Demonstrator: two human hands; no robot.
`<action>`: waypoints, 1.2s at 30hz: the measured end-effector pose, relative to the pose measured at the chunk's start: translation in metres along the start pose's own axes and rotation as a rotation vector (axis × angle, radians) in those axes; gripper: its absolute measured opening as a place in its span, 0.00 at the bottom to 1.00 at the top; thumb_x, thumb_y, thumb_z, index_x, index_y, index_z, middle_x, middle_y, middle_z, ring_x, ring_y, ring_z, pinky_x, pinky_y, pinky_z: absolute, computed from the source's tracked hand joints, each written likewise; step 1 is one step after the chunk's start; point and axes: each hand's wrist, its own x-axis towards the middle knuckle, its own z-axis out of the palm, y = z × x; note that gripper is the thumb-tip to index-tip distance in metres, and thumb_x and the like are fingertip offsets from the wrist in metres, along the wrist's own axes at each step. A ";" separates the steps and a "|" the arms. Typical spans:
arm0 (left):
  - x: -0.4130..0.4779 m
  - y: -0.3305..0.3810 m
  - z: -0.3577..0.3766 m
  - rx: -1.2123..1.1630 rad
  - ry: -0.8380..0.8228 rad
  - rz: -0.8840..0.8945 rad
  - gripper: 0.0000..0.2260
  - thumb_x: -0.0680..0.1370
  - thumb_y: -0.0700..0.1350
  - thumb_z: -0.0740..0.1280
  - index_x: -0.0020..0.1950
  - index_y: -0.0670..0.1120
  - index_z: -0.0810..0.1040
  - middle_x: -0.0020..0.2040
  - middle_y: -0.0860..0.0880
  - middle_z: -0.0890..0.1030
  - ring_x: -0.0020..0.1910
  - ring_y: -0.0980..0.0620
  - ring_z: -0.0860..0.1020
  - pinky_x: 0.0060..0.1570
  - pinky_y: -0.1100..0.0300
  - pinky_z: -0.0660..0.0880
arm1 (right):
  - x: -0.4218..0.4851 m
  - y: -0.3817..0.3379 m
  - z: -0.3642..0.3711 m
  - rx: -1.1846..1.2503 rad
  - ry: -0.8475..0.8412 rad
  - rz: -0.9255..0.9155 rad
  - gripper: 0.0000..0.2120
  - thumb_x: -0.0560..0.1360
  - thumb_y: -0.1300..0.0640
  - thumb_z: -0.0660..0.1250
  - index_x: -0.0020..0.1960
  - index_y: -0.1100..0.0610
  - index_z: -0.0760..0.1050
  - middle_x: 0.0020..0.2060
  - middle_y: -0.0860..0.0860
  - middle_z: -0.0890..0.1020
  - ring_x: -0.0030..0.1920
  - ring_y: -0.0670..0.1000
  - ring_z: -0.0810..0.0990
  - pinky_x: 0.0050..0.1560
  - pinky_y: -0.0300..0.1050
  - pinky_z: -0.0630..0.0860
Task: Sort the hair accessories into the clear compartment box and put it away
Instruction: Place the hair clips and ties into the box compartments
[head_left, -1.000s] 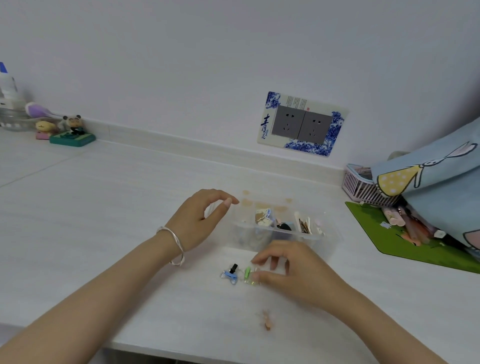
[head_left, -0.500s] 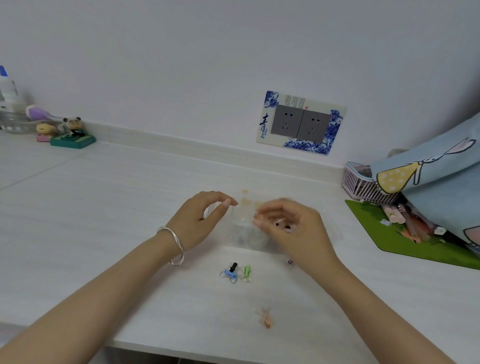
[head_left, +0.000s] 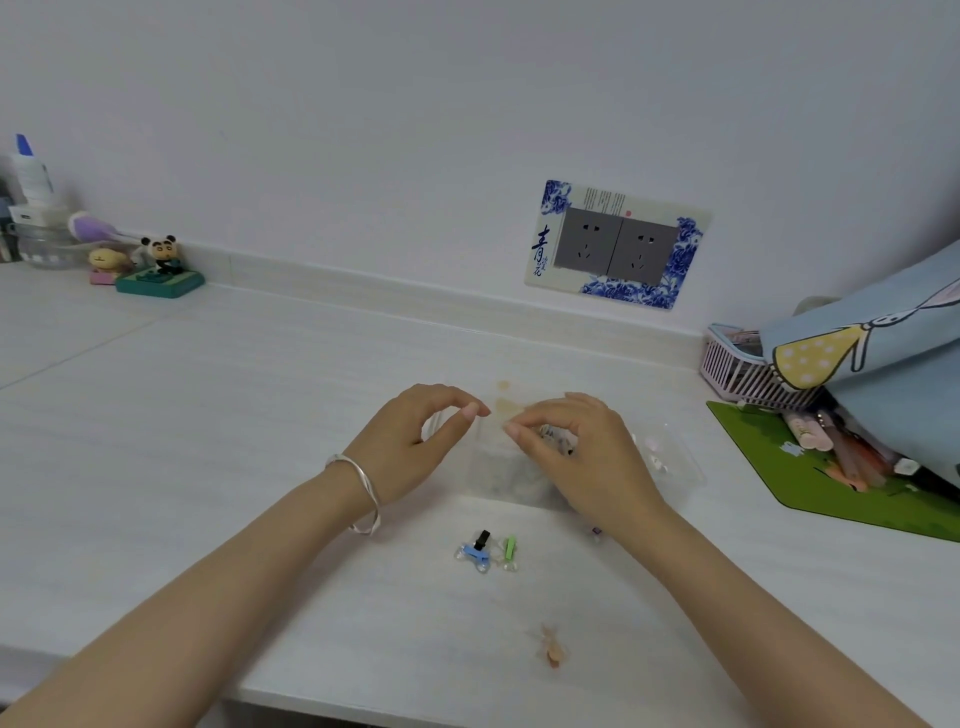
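Observation:
The clear compartment box (head_left: 675, 470) stands on the white desk with several hair accessories inside, mostly hidden by my right hand. My left hand (head_left: 410, 441) curls around the box's left end, thumb and forefinger on its wall. Over the box's left compartments, my right hand (head_left: 582, 457) hovers with fingertips pinched on something too small to make out. On the desk in front of the box lie a blue clip (head_left: 474, 555), a black clip (head_left: 483, 538), a green clip (head_left: 509, 550), a tiny purple piece (head_left: 596, 531) and a peach clip (head_left: 551, 649).
A green mat (head_left: 831, 483) with pens, a pink basket (head_left: 737, 374) and a blue cartoon bag (head_left: 883, 332) crowd the right side. Figurines (head_left: 161, 265) and bottles (head_left: 31, 176) stand at the far left by the wall. The desk's front edge runs just below the peach clip.
My right hand pinched up something beside the green clip, then carried it up and over the box. My left hand has stayed on the box's left end.

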 end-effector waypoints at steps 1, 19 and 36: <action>0.000 0.002 -0.002 0.005 0.012 0.021 0.11 0.76 0.57 0.58 0.50 0.57 0.78 0.49 0.65 0.78 0.55 0.64 0.72 0.54 0.75 0.62 | -0.005 0.001 -0.002 0.017 0.043 -0.034 0.04 0.73 0.51 0.69 0.43 0.49 0.83 0.41 0.41 0.83 0.50 0.43 0.77 0.63 0.43 0.67; -0.036 0.019 -0.004 0.246 -0.496 -0.028 0.10 0.70 0.53 0.71 0.51 0.56 0.81 0.45 0.58 0.78 0.38 0.61 0.74 0.42 0.67 0.73 | -0.059 0.023 0.007 -0.002 -0.327 0.043 0.11 0.68 0.46 0.72 0.50 0.43 0.80 0.45 0.39 0.79 0.49 0.41 0.75 0.46 0.31 0.69; -0.045 0.018 -0.004 0.122 -0.461 -0.062 0.09 0.71 0.43 0.69 0.45 0.57 0.74 0.39 0.58 0.77 0.37 0.57 0.74 0.38 0.64 0.74 | -0.058 0.027 0.005 0.291 -0.210 0.158 0.10 0.67 0.60 0.75 0.41 0.46 0.78 0.36 0.42 0.79 0.36 0.41 0.75 0.40 0.38 0.71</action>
